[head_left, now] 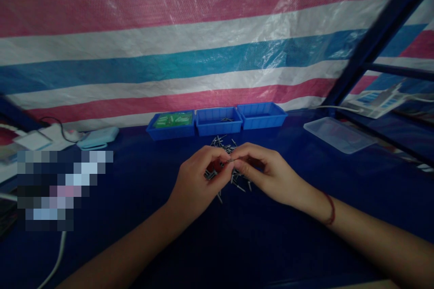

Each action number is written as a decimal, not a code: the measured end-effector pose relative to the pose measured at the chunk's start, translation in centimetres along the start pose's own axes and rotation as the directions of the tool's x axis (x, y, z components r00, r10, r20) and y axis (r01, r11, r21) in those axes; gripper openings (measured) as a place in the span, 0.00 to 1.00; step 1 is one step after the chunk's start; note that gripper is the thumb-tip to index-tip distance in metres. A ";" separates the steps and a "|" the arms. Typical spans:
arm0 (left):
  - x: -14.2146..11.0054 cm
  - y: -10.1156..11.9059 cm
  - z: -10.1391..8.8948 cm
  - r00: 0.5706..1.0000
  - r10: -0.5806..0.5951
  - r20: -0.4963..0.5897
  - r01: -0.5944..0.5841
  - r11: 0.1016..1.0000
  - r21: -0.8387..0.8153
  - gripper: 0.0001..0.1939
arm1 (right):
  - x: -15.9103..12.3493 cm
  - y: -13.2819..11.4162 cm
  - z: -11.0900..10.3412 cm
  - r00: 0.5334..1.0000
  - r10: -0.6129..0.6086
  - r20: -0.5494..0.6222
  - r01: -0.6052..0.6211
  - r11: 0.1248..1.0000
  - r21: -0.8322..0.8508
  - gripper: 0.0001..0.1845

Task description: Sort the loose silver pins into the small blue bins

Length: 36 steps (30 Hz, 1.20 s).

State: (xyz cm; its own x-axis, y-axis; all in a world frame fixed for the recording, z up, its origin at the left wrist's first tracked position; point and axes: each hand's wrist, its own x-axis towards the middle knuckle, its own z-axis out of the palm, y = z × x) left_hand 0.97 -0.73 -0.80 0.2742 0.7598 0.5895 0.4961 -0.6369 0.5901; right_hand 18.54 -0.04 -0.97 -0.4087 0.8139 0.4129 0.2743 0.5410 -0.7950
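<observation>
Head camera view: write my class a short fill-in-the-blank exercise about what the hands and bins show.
1. The left hand and right hand meet above a pile of small metal ____.
2. Behind the pile stand ____ blue bins in a row.
3. The leftmost bin holds ____ boards.
4. The right wrist wears a ____ string.

Missing words: pins; three; green; red

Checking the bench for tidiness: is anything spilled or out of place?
Small metal pins lie loose in a heap on the blue table, under both hands, not in the blue bins behind.
</observation>
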 end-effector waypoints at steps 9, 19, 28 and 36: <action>0.1 -0.7 -0.2 0.984 -0.121 0.127 0.131 0.989 -0.070 0.10 | 2.3 0.9 -1.3 0.989 -0.012 -0.148 -0.017 0.981 -0.194 0.09; 0.2 -2.7 -0.8 0.974 0.017 0.227 -0.060 0.981 0.182 0.08 | 11.9 3.9 -1.4 0.970 -0.109 -0.215 -0.061 0.753 -0.655 0.09; 0.4 -3.1 -0.7 0.944 0.102 0.315 -0.193 0.942 0.275 0.09 | 5.3 3.3 -2.6 0.994 -0.023 -0.110 -0.050 0.786 -0.616 0.10; 0.4 -2.8 0.2 0.932 0.145 0.333 -0.250 0.921 0.298 0.07 | 2.2 5.5 -3.8 0.980 0.127 -0.153 -0.186 0.860 -0.476 0.09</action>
State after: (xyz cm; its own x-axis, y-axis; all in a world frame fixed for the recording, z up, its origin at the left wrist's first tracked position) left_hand -0.18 1.44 -2.32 0.6022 0.6588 0.4510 0.6341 -0.7379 0.2313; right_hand 22.49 5.48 -2.71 -0.2328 0.8988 0.3713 0.7257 0.4147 -0.5490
